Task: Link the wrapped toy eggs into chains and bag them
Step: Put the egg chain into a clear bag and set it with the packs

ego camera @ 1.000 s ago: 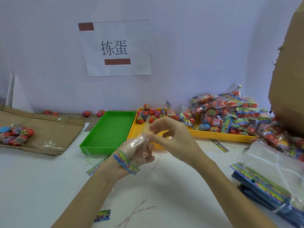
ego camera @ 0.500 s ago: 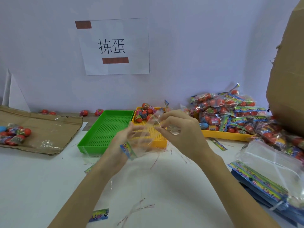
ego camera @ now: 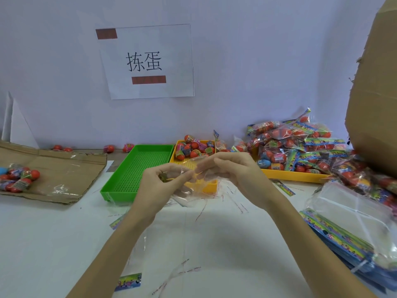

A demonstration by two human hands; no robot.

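At the far left a flattened cardboard sheet (ego camera: pixel 53 175) lies on the white table (ego camera: pixel 43 244), with a small cluster of wrapped toy eggs (ego camera: pixel 18 178) on its left end. A few loose eggs (ego camera: pixel 108 148) sit along the wall behind it. A paper sign (ego camera: pixel 148 61) with two characters is stuck on the wall. Next comes an empty green tray (ego camera: pixel 137 171), and touching its right side a small yellow tray (ego camera: pixel 209 186) with a heap of eggs (ego camera: pixel 193 148) at its far end.

In front of these trays, above the table, the left hand (ego camera: pixel 160 187) pinches one side of a clear plastic bag (ego camera: pixel 191 190) between thumb and fingertips, and the right hand (ego camera: pixel 233 173) pinches the other side with curled fingers. The bag looks empty.

Further right a larger yellow tray (ego camera: pixel 292 175) carries a pile of filled egg bags (ego camera: pixel 296 147). At the near right lies a stack of flat empty bags (ego camera: pixel 352 220) with colourful headers, and a cardboard box (ego camera: pixel 376 93) rises at the right edge.
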